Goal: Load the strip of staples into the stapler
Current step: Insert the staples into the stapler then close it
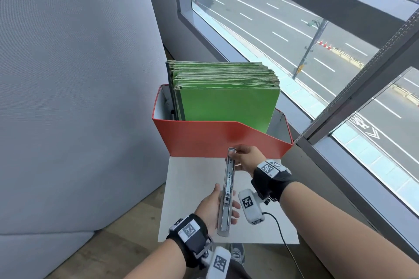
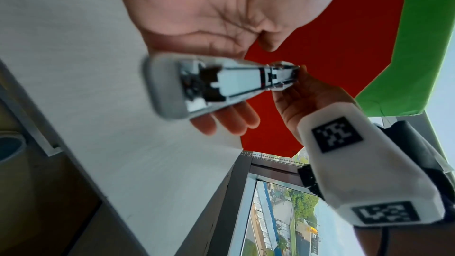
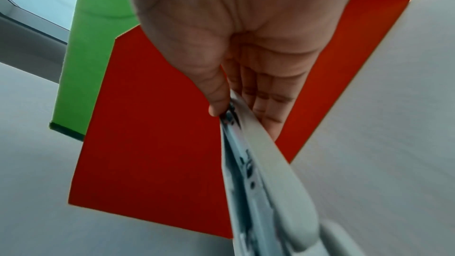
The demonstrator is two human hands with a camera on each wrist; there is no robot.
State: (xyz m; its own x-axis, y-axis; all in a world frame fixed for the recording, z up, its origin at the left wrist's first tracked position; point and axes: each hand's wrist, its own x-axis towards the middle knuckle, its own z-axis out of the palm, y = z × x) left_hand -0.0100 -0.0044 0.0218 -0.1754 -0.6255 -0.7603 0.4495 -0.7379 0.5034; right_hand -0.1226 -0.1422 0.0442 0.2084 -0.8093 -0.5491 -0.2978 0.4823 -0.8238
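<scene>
The left hand [image 1: 212, 207] cradles the rear of the grey stapler [image 1: 226, 197], fingers curled under its body. The right hand [image 1: 247, 157] pinches the stapler's far end, thumb on top. The stapler is held lengthwise above the white table [image 1: 188, 188], its open channel facing up, just in front of the red box [image 1: 204, 137] of green folders [image 1: 226, 102].

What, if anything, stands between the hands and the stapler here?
Nothing visible does. The left hand holds the stapler at its near end and the right hand pinches its far end. No staple strip can be made out.
</scene>
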